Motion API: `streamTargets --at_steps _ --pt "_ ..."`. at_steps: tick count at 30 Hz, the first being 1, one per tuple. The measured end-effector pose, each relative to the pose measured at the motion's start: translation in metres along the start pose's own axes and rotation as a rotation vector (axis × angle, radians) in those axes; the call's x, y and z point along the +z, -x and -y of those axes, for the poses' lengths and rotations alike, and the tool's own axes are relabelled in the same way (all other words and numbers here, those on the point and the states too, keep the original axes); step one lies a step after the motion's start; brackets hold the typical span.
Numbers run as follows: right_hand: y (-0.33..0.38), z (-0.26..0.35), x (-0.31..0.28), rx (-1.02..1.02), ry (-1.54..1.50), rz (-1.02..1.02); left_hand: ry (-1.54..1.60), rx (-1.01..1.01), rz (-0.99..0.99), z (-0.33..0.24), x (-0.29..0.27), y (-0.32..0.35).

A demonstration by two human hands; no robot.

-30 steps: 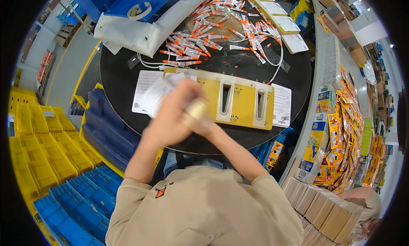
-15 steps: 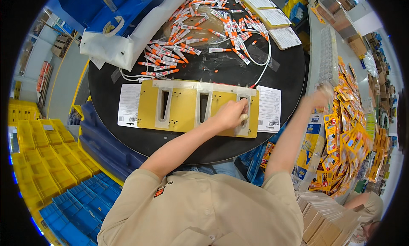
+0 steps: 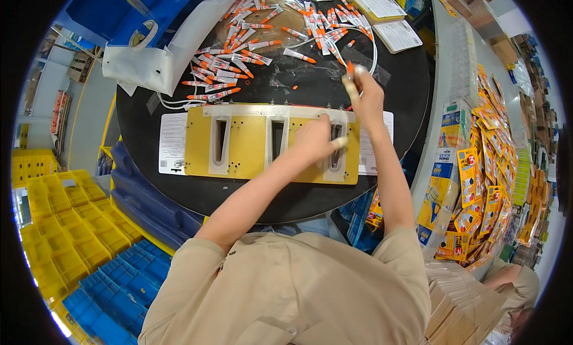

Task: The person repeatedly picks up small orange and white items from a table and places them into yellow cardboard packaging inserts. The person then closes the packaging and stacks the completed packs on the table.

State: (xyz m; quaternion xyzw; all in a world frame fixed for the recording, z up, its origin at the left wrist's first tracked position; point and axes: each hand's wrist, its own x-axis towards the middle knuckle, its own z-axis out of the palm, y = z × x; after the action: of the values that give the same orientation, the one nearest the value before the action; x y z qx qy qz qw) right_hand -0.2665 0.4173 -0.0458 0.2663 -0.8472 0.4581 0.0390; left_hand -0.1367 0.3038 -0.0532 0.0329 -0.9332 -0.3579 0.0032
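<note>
A long yellow jig [image 3: 250, 143] with three upright slots framed in clear plastic lies on the round black table [image 3: 250, 200]. My left hand [image 3: 313, 141] rests over its right-hand slot, index finger stretched toward the upper strip and thumb apart; nothing shows in it. Beyond the jig's upper right corner, my right hand [image 3: 367, 94] is closed in a pinch at a small tube with an orange cap [image 3: 350, 68]; most of that tube is hidden. Pale covers sit on some fingertips. White printed cards [image 3: 173, 143] stick out from under both ends of the jig.
Many loose orange-capped tubes [image 3: 239, 43] lie across the far table beside a white cable [image 3: 375, 52]. More cards [image 3: 397, 36] sit at the far right. Yellow bins [image 3: 71, 225] and blue bins [image 3: 110, 291] stand left; orange-yellow blister packs [image 3: 486, 172] and cardboard [image 3: 462, 297] are right.
My right hand has come from the packs at the right to the tubes beyond the jig. My left hand's fingers have shifted up off the right slot's middle. The whole view moved slightly.
</note>
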Motion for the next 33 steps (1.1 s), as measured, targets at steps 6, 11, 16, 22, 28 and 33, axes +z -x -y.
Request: streamTargets --at_steps 6,11,16,22,28,33 --pt "0.119 0.017 -0.019 -0.406 0.388 0.233 0.359 -0.2 0.092 0.042 -0.047 0.026" --pt "0.127 0.03 -0.018 -0.459 0.627 0.257 0.066 -0.024 -0.02 0.062 -0.057 0.029" --pt "0.037 0.029 0.036 -0.291 0.182 0.11 0.209 -0.102 0.009 0.069 -0.061 0.036" --pt "-0.072 -0.006 0.145 -0.2 0.49 0.001 0.467 -0.213 0.082 0.084 -0.074 0.045" --pt "-0.074 0.015 0.135 -0.024 0.398 0.062 -0.099 0.06 -0.159 0.082 -0.058 0.036" --pt "-0.001 0.059 0.071 0.128 -0.246 -0.078 -0.255 0.201 -0.306 0.088 -0.05 0.034"
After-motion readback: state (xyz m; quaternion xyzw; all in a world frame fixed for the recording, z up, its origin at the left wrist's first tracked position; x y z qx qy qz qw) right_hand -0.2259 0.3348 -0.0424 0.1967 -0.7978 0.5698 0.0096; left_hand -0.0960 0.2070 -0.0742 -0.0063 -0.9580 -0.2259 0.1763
